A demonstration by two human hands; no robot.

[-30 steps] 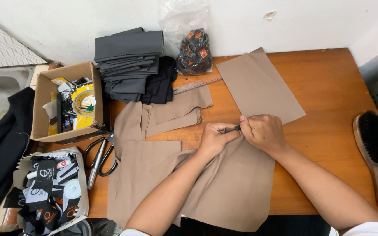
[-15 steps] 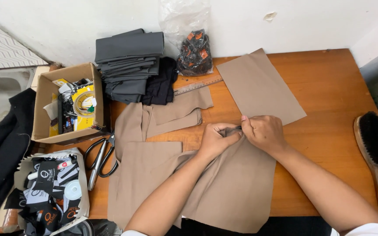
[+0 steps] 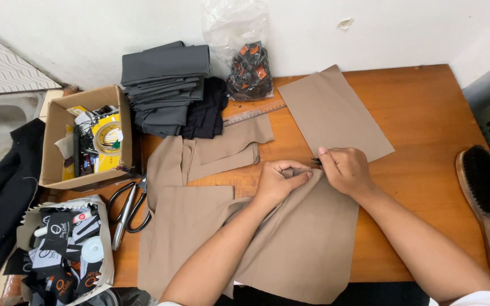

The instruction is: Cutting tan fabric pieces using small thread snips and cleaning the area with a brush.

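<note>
Both hands have shifted only slightly since the earlier frames: the left hand (image 3: 278,182) has curled its fingers tighter into the top edge of the tan fabric piece (image 3: 301,243), and the dark tool tip that lay across between the hands now shows only as a small dark point at the right hand (image 3: 344,170). Each hand is closed in a pinch on that fabric edge, at table centre; what the dark point belongs to I cannot tell. A likely slip — the bunched edge could pull crooked or slide out of the pinch, since the cloth hangs loose over the table's 6 o'clock edge. At 12 o'clock a flat tan sheet (image 3: 333,113) lies just beside the right hand, with a ruler (image 3: 253,113) at 11 o'clock. Scissors (image 3: 129,209) lie at 9 o'clock, well apart, and a brush (image 3: 483,198) at 3 o'clock — none block the hands.
</note>
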